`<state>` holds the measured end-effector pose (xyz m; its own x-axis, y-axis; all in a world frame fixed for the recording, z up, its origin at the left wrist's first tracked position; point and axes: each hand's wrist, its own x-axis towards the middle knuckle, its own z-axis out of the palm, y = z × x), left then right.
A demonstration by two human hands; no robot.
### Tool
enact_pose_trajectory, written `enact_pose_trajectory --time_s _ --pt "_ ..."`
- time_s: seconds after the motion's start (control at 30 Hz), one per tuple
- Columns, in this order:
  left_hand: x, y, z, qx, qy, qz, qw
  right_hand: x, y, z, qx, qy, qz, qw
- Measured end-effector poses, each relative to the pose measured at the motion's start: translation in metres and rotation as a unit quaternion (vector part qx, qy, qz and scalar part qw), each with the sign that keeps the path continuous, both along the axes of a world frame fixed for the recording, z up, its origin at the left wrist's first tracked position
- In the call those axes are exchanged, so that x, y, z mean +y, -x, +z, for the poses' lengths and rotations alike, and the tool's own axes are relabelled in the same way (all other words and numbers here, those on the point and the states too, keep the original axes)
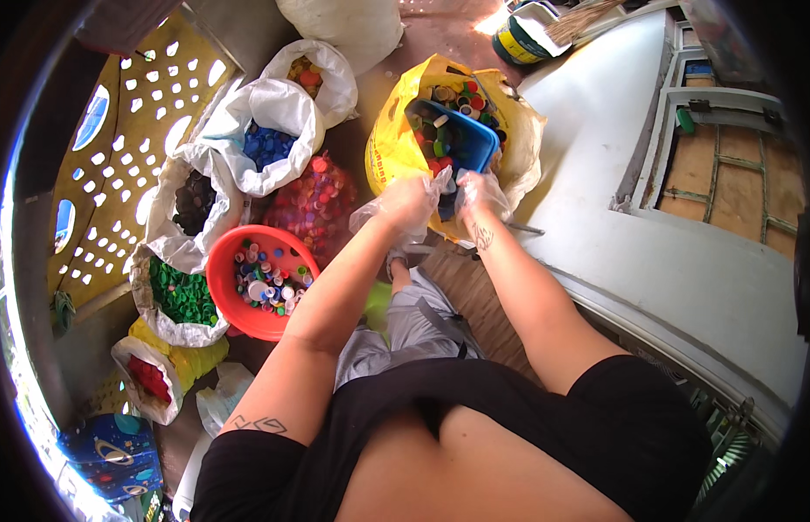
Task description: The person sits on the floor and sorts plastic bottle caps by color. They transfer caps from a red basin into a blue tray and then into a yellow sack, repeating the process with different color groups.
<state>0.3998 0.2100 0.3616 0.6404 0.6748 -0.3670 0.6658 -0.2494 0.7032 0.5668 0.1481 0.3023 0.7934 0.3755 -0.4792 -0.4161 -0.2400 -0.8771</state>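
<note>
A blue plastic container (488, 134) with mixed bottle caps (437, 140) in it lies tilted inside the mouth of a large yellow bag (393, 140). My right hand (476, 190), in a clear plastic glove, grips the near end of this container. My left hand (411, 199), gloved likewise, is at the bag's near rim, close to the container; its fingers are partly hidden, so I cannot tell what it grips. More caps of several colours (467, 98) fill the bag behind the container.
At left stand a red basin (222, 284) of mixed caps, a red mesh bag (313, 202) of caps, and white sacks with green (183, 293), dark (194, 202), blue (268, 147) and orange caps (305, 77). A white wall (600, 163) borders the right; a broom (578, 23) lies beyond.
</note>
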Motion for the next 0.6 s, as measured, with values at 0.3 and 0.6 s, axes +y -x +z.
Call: enact_pose_trajectory --time_s 0.3,0.6 --pt "0.016 0.005 0.041 0.027 -0.155 -0.127 0.979 -0.033 -0.046 -0.006 0.109 -0.027 -0.139 0.984" --pt "0.065 0.030 0.092 -0.121 -0.137 0.119 0.976 -0.032 -0.042 0.078 0.118 -0.161 -0.097 0.975"
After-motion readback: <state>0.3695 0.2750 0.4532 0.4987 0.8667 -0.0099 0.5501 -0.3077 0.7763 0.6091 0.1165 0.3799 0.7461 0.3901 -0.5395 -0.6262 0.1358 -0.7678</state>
